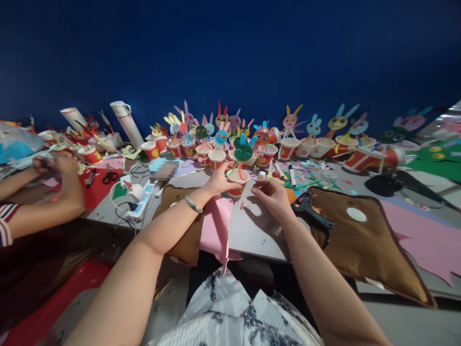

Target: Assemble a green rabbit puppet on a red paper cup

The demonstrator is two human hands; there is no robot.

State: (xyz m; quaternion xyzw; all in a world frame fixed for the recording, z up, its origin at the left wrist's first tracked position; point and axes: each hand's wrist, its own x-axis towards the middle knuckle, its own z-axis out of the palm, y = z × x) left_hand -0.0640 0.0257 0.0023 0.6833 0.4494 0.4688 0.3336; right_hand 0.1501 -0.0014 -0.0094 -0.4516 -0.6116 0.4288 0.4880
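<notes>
My left hand (219, 181) is wrapped round the side of a red and white paper cup (236, 192) near the table's front. Out of this cup rises a green paper rabbit head (243, 153) with blue ears, on thin paper strips. My right hand (271, 196) hovers just right of the cup, apart from it, fingers loosely bent and nothing visible in them. A black glue gun (312, 214) lies beside my right wrist. Behind the cup stand several similar cups, among them one with a blue rabbit head (221, 137).
A power strip (143, 199) with plugs and cables lies left of my left arm. Brown cushions (367, 240) and pink sheets (216, 226) cover the front edge. Scissors (111, 175) lie on red sheet. At far left are another person's hands (59, 163). Paper scraps and markers (292, 176) litter the table.
</notes>
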